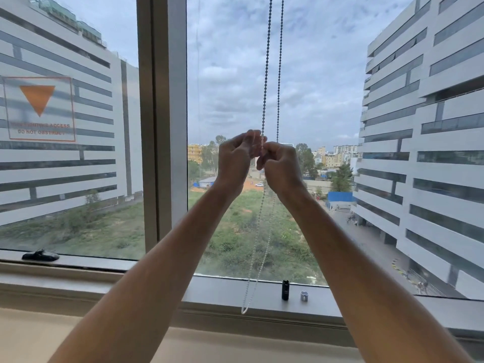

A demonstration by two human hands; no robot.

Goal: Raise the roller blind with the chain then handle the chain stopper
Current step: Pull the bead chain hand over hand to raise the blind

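Note:
A beaded chain [266, 74] hangs as two strands in front of the window and loops low at the sill [245, 309]. Both hands are raised together at mid-height on its left strand. My left hand [235, 157] has its fingers curled toward that strand, and my right hand [280, 163] pinches it with thumb and fingertips. The fingers hide whatever small part sits between them, so the stopper cannot be made out there. The roller blind itself is out of view above.
A small black cylinder [285, 290] and a small grey clip-like piece [303, 296] stand on the window sill [209, 289]. A black window handle [40, 255] lies at the left frame. A vertical mullion [162, 113] divides the panes.

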